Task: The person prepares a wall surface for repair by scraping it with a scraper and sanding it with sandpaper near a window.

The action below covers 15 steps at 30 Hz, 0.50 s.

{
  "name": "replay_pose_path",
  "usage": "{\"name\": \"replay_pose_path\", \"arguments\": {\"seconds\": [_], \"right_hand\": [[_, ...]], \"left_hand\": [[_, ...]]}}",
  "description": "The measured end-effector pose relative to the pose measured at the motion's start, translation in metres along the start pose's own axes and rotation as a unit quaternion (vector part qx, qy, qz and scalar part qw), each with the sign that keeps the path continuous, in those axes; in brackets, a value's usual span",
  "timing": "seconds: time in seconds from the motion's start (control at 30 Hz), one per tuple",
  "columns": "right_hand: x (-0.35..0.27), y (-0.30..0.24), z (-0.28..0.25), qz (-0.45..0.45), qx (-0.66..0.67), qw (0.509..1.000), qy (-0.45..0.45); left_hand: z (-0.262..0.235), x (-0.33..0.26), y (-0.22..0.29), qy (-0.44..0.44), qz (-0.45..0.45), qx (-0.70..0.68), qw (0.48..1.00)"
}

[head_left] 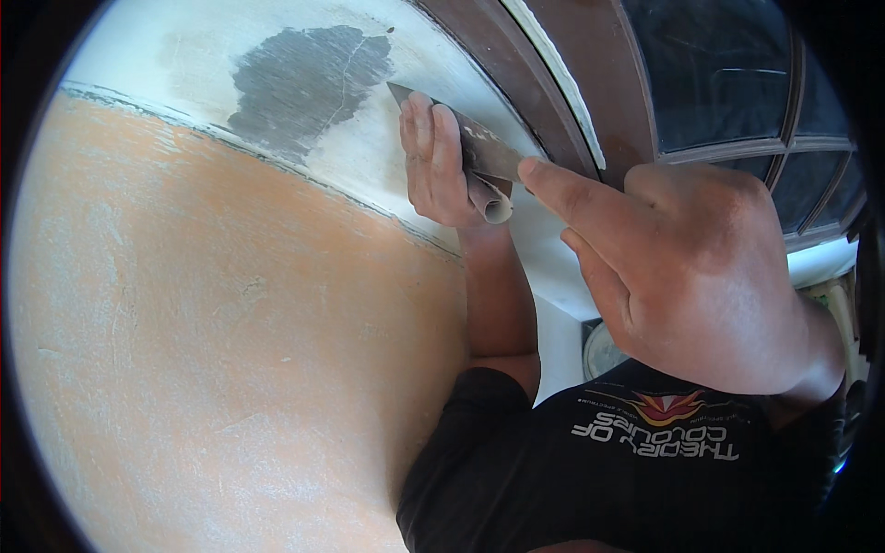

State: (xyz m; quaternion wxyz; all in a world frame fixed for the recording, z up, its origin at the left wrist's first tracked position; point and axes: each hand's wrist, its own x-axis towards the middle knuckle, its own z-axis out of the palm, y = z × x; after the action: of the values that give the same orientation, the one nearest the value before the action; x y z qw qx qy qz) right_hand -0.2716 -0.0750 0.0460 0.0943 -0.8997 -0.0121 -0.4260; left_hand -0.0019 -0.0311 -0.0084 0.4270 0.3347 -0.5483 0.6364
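I judge the step in hand as setting the sheet, probably abrasive paper, for work on the wall; the next move calls for a flat, firm hold. My left hand has it, fingers upright and closed side by side across it, thumb hidden; one corner juts past the fingertips, a curled end hangs below the palm. My right hand comes from the right, wrist bent, index stretched to the sheet's near end; whether it pinches, I can't tell. The grey patch lies up and left of my grip.
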Motion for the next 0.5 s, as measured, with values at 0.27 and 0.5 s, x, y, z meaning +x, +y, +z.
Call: {"name": "replay_pose_path", "arguments": {"seconds": [0.27,0.5], "right_hand": [[0.002,0.008,0.004,-0.016,-0.005,1.000,0.014],[0.002,0.001,0.003,0.004,-0.009,1.000,0.000]], "left_hand": [[0.000,0.007,0.011,-0.010,-0.017,0.037,0.999],[-0.006,0.008,0.011,-0.013,-0.016,0.015,1.000]]}}
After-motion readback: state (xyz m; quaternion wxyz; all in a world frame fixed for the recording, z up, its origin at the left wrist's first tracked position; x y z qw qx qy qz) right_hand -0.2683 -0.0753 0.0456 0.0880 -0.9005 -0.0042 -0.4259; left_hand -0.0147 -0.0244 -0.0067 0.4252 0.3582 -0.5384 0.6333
